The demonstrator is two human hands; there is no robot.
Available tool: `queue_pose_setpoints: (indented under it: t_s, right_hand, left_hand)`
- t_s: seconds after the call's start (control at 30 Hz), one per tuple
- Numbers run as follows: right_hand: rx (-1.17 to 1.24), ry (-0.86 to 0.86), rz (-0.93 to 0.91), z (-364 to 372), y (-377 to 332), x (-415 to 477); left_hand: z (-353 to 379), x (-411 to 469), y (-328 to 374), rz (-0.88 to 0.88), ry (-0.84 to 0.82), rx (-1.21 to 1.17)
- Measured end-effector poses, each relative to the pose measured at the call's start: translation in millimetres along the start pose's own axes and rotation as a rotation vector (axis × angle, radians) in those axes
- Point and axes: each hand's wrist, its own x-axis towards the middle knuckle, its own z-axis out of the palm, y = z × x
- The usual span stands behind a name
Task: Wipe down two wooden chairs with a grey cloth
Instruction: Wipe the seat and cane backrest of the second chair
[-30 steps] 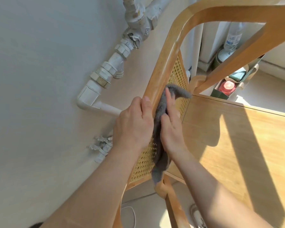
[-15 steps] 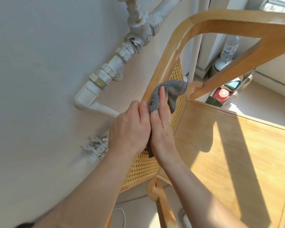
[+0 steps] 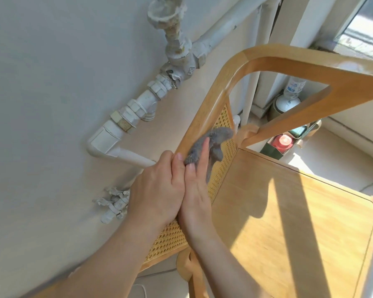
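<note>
White wall [image 3: 41, 82], painted pipes [image 3: 138, 108] behind. Left hand [image 3: 157, 190] grips wooden chair [image 3: 289, 233] back rail, fingers curled shut round it. Right hand [image 3: 195, 190] flat, fingers together, pressing grey cloth [image 3: 211, 143] against cane panel [image 3: 224, 134] beside rail.

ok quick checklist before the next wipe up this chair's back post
1. Grey fuzzy cloth under the right hand: ok, fingers press it flat.
2. Cloth on the light wooden chair frame: ok.
3. Left hand steadying the post: ok, grip wrapped round it.
4. Post above is clear: ok.
5. White wall pipe clear of the hands: ok.
6. Second chair: cannot tell, out of view.
</note>
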Motion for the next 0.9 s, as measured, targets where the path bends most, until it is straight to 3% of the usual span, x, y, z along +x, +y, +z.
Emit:
queue_pose_setpoints:
  t_s: [0.13, 0.3, 0.47, 0.53, 0.67, 0.73, 0.8, 0.9]
  right_hand:
    - [-0.061, 0.081, -0.041, -8.1, 9.4, 49.6]
    - [-0.065, 0.291, 0.099, -30.7, 27.4, 134.2]
    - [0.041, 0.332, 0.464, -25.8, 55.0, 98.4]
    - [0.052, 0.290, 0.389, -13.4, 38.2, 77.3]
    - [0.017, 0.216, -0.069, 6.1, -2.2, 50.3]
    - [-0.023, 0.230, -0.165, 0.8, 6.2, 61.8]
    - [-0.064, 0.294, -0.111, -9.6, 31.7, 83.2]
    - [-0.067, 0.368, 0.123, -22.6, 71.7, 109.7]
  left_hand:
    - [1.3, 0.4, 0.2, 0.011, 0.007, -0.019]
    - [0.8, 1.4, -2.0, 0.002, -0.012, -0.032]
    - [-0.7, -0.1, 2.3, 0.018, -0.011, -0.001]
    - [-1.2, -0.2, 2.8, 0.016, 0.002, 0.005]
    - [-0.6, -0.8, 2.5, -0.002, 0.027, -0.014]
    - [-1.5, -1.1, 2.4, 0.000, 0.021, -0.018]
    - [-4.0, 0.6, 1.8, -0.001, 0.005, -0.027]
    - [-3.1, 4.5, -4.5, -0.022, 0.010, -0.047]
